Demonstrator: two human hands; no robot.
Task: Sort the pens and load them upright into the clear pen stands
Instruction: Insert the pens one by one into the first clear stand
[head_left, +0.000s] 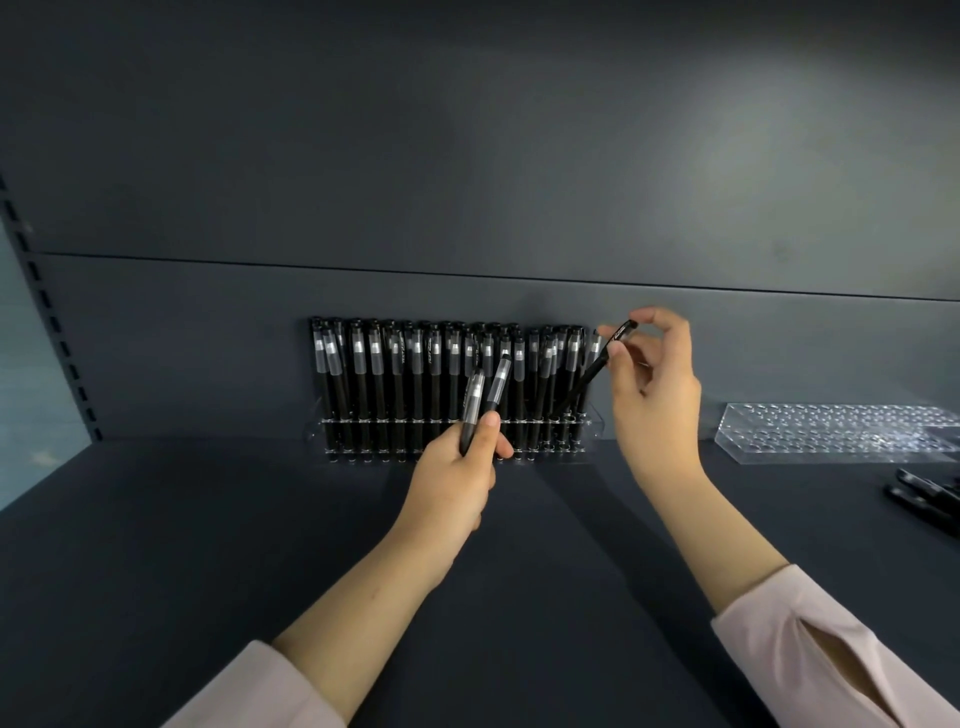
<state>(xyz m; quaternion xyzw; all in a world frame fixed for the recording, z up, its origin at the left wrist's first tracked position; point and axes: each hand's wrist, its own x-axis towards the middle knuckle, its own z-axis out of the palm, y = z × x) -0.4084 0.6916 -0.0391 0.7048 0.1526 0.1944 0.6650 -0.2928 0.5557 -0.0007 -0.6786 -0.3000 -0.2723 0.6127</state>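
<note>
Far to the left of the left hand (457, 475), a dark metal upright with a row of slots (49, 322) runs along the edge of the dark blue-grey shelf board (208, 519). From the lower left a forearm in a pale pink sleeve (260, 691) comes up to this hand. Its fingers and thumb are curled around two black pens with clear caps (474, 400), gripped by their lower part; the caps point up and lean a little to the right. Just behind this hand stands a long clear acrylic pen stand (596, 420), set against the dark back panel (208, 338). Many upright black pens with clear caps (363, 374) stand in it, row after row, almost to its right end. At that end, just left of the right hand (654, 400), one slim black pen with light lettering near its top (592, 374) is tilted: its lower end reaches down into the stand and its top leans to the right. Whether it sits in a hole I cannot tell. The right hand pinches the top of this pen between thumb and forefinger, and the other fingers are loosely bent, apart from it. To the right of the right hand, well apart, a second clear acrylic stand with rows of round holes (831, 434) lies on the board. Further right, at the edge of the view, several loose black pens (924, 499) lie flat on the board
</note>
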